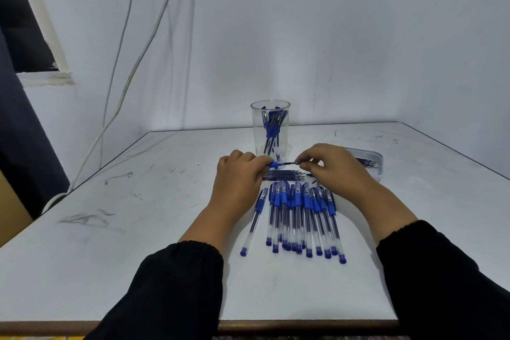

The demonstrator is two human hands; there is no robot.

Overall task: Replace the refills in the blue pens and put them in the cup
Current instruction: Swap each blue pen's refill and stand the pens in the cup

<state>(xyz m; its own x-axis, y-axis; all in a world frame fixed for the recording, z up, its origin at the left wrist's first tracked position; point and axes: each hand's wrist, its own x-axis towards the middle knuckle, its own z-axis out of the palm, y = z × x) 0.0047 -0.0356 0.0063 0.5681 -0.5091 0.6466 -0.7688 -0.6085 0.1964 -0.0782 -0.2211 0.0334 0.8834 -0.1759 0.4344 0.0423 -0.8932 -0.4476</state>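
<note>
My left hand grips a blue pen by its blue grip, held level above the table. My right hand pinches the thin refill sticking out of that pen's end. Behind the hands stands a clear plastic cup with several blue pens upright in it. Loose refills lie in a row under my hands. Nearer to me, several blue pens lie side by side on the white table.
A clear plastic box holding more refills sits at the right, partly hidden by my right hand. White cables hang down the wall at the left. The table's front edge runs close to my sleeves.
</note>
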